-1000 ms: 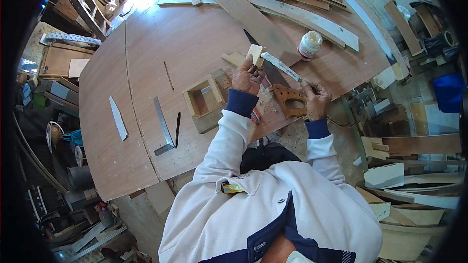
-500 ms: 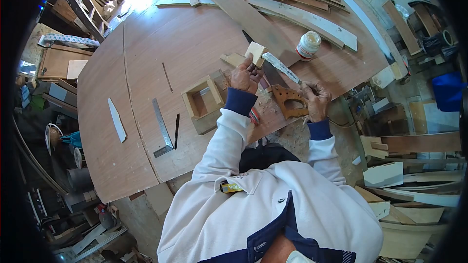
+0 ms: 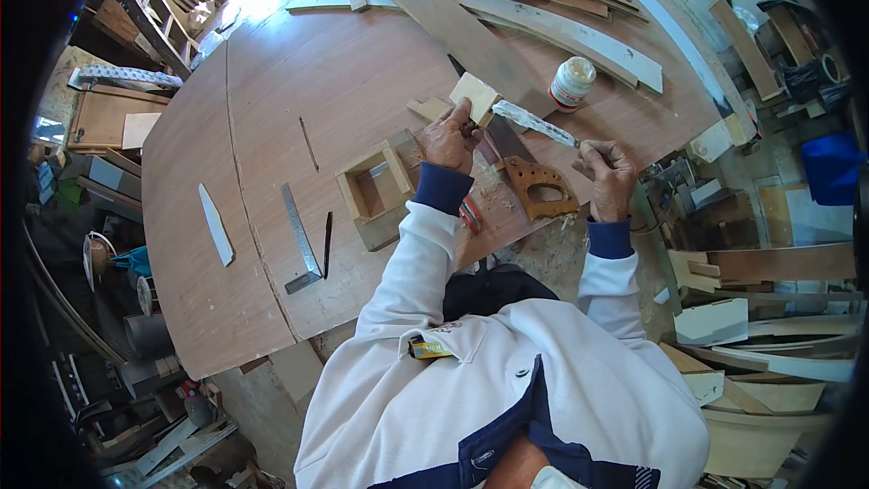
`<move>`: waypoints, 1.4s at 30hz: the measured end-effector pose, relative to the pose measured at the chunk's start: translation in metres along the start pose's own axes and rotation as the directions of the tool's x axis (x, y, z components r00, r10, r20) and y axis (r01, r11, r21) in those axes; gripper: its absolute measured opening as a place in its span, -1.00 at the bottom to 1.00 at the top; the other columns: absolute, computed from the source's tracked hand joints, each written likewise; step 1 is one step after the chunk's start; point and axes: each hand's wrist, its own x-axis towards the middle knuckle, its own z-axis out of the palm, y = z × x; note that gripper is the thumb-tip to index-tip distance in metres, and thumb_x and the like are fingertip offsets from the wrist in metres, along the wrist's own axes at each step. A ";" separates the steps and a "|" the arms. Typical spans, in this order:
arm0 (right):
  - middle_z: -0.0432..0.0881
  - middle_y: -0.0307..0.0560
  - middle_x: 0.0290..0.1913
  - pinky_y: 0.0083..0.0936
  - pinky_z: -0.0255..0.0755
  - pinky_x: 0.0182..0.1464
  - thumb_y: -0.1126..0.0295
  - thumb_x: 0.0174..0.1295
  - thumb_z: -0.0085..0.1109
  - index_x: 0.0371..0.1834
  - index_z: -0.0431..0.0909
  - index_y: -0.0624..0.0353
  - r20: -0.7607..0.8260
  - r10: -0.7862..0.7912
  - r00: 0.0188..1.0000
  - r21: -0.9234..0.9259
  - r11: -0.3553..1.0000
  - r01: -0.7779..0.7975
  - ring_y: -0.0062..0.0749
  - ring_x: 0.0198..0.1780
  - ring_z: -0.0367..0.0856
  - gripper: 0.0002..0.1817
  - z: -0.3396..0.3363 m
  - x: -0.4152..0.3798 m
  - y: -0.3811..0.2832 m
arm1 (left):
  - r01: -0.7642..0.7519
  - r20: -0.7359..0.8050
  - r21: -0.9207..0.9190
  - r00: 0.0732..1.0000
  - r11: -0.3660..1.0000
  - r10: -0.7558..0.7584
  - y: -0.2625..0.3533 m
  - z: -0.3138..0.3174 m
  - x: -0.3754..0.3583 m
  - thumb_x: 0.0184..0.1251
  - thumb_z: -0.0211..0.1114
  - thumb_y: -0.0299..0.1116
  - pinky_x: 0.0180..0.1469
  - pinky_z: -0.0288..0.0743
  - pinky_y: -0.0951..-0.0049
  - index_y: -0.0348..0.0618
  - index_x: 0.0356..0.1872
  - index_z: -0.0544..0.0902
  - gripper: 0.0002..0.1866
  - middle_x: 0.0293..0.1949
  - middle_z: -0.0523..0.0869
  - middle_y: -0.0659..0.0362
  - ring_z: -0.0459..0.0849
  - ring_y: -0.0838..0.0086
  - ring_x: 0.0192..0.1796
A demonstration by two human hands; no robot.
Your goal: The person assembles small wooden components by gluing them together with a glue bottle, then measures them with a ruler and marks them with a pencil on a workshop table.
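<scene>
My left hand point(image 3: 447, 139) is closed around a small pale wood block point(image 3: 474, 96), held above the workbench. In my right hand point(image 3: 608, 174), fingers pinch the end of a thin stick smeared with white glue point(image 3: 534, 121). The stick's coated tip meets the block's right side in this view. Just beyond the stick stands an open jar of white glue point(image 3: 572, 83). A handsaw with a wooden handle point(image 3: 539, 190) lies between my hands, its blade partly hidden. Left of my left wrist sits a small open wooden box point(image 3: 377, 188) on a board.
On the workbench point(image 3: 262, 109) lie a metal try square point(image 3: 300, 240), a dark thin stick point(image 3: 328, 244) and a pointed white strip point(image 3: 216, 224). Long boards point(image 3: 561, 32) are piled at the far side. Offcuts point(image 3: 760, 344) crowd the floor at right.
My right hand has moved right and slightly back with the glue stick. My left hand has shifted slightly left, and the block has turned so its broad face shows more.
</scene>
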 end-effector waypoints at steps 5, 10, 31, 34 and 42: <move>0.65 -0.15 -0.35 -0.56 0.64 -0.20 0.55 0.16 0.28 -0.30 0.59 0.28 0.036 -0.053 0.998 0.095 0.994 0.050 -0.52 -0.36 0.64 -0.92 -0.003 0.006 0.010 | 0.098 -0.077 -0.167 0.991 0.981 -0.112 -0.005 -0.006 0.005 0.35 0.25 -0.32 -0.41 0.48 0.54 -0.33 -0.06 0.48 -0.70 -0.30 0.56 0.12 0.53 0.45 -0.36; 0.66 -0.15 -0.30 -0.47 0.63 -0.10 0.54 0.20 0.25 -0.23 0.61 0.24 0.069 0.045 0.997 0.241 0.969 -0.060 -0.56 -0.29 0.63 -0.91 0.013 0.002 0.023 | 0.128 -0.098 -0.249 0.983 0.960 -0.157 -0.012 0.005 0.002 0.34 0.26 -0.29 -0.36 0.50 0.51 -0.33 -0.05 0.47 -0.67 -0.26 0.53 0.12 0.53 0.43 -0.34; 0.66 -0.10 -0.23 -0.46 0.66 -0.13 0.60 0.19 0.24 -0.26 0.60 0.24 0.024 -0.099 0.995 0.225 0.970 0.091 -0.52 -0.25 0.64 -0.92 0.017 0.011 0.064 | 0.175 -0.037 -0.370 0.978 0.912 -0.203 -0.007 0.007 0.005 0.39 0.19 -0.26 -0.39 0.49 0.46 -0.29 -0.07 0.49 -0.72 -0.32 0.58 0.13 0.57 0.40 -0.38; 0.67 -0.10 -0.27 -0.46 0.66 -0.14 0.57 0.20 0.24 -0.26 0.60 0.22 0.107 -0.027 0.994 0.277 0.961 -0.004 -0.53 -0.28 0.64 -0.93 0.025 0.012 0.055 | 0.168 -0.004 -0.352 0.983 0.921 -0.181 -0.010 0.012 0.005 0.39 0.19 -0.27 -0.40 0.49 0.47 -0.29 -0.07 0.49 -0.72 -0.33 0.58 0.14 0.58 0.42 -0.38; 0.67 -0.05 -0.30 -0.51 0.63 -0.18 0.55 0.21 0.22 -0.27 0.58 0.29 0.044 0.014 0.999 0.274 0.961 -0.026 -0.47 -0.35 0.66 -0.94 0.045 0.017 0.058 | 0.168 -0.041 -0.307 0.981 0.937 -0.189 -0.009 0.014 0.003 0.41 0.17 -0.27 -0.41 0.48 0.49 -0.31 -0.11 0.46 -0.73 -0.36 0.56 0.15 0.56 0.45 -0.44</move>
